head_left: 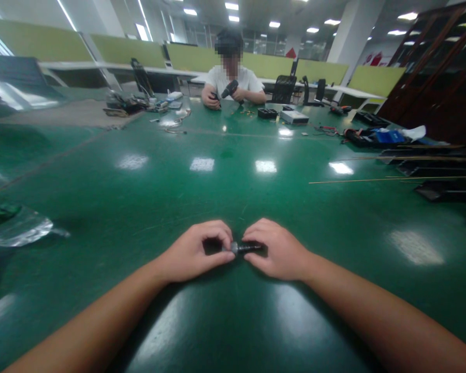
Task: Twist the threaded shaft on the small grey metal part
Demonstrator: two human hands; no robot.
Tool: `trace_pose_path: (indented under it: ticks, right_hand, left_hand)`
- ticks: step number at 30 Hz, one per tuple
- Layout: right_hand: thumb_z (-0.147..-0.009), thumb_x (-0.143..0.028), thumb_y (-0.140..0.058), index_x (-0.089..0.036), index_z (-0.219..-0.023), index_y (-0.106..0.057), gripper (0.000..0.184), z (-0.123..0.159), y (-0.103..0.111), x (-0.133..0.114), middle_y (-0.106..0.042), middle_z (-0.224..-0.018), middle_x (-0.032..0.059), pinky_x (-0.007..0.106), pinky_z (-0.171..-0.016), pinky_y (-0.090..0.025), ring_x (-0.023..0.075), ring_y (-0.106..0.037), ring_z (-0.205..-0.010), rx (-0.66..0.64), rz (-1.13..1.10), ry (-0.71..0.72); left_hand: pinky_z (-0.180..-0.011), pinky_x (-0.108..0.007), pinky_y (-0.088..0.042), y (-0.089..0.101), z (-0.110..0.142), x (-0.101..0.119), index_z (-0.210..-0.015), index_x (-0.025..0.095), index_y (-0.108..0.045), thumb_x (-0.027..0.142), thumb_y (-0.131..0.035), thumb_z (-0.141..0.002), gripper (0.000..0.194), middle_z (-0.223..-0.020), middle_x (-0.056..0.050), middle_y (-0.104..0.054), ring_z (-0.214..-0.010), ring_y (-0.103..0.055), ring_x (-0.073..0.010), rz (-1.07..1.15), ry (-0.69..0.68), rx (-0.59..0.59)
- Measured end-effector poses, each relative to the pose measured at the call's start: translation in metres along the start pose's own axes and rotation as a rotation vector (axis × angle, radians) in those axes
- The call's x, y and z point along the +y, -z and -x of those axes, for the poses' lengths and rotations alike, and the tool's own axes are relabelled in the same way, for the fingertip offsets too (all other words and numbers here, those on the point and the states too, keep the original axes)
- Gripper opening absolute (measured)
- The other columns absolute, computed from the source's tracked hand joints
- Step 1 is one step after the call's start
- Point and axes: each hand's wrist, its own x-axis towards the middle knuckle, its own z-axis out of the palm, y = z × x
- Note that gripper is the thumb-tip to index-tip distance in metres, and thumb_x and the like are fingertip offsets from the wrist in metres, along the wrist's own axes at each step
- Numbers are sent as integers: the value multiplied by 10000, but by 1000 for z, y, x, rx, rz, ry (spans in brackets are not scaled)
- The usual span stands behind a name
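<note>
My left hand (196,251) is closed in a pinch, thumb and fingertips on the grey end of a small rod-like piece (241,248). The rest of this piece is black and looks ridged; its exact kind is too small to tell. From the other side, the thumb and fingers of my right hand (277,248) curl around the black end and partly hide it. The piece lies level between both hands, low over the green tabletop (233,202).
Across the table a person (235,77) holds a power drill (230,89). Thin rods (373,180) and black trays (446,190) lie at the right. A clear plastic bag (27,228) sits at the left. Electronic parts (130,103) are heaped at the far left.
</note>
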Motion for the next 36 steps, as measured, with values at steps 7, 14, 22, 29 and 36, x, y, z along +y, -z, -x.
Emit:
trace_pose_path:
  ticks: [7,14,22,29,36]
  right_hand:
    - [-805,-222,-719,-196,-985,-694,183,0,0,-1,-717,-1007,60,372,-888,-481,215,-627,-963,-23,8,11]
    - [-817,-228,-711,-198,-983,-687,170,0,-1,0,-718,-1012,59,366,-884,-470,215,-628,-964,-25,9,21]
    - [-830,-230,-713,-208,-968,-692,141,-1,-2,0,-723,-1002,52,360,-885,-462,207,-629,-969,-18,10,36]
    - [-842,-239,-706,-209,-954,-697,116,0,-1,1,-729,-994,50,361,-882,-460,208,-630,-959,-14,9,45]
    - [-844,-240,-704,-210,-960,-705,120,0,-2,1,-729,-998,41,360,-883,-458,207,-624,-971,-11,4,54]
  left_hand:
    - [-840,-293,-505,0,-1,3,-787,160,-694,234,-688,-859,103,-922,-58,-683,-882,-649,-180,25,1,-26]
    - [-803,-288,-495,-1,0,0,-898,163,-652,203,-698,-811,107,-931,-48,-666,-880,-627,-187,-32,38,-34]
    - [-794,-278,-490,-1,-2,3,-866,163,-646,190,-694,-808,80,-918,-39,-660,-867,-630,-181,-46,46,-43]
    - [-804,-280,-494,1,-2,2,-867,164,-659,227,-708,-822,92,-916,-37,-660,-867,-634,-178,-19,30,-56]
    - [-833,-285,-492,1,-2,-1,-872,166,-667,260,-725,-836,116,-931,-38,-662,-892,-637,-177,-3,28,-76]
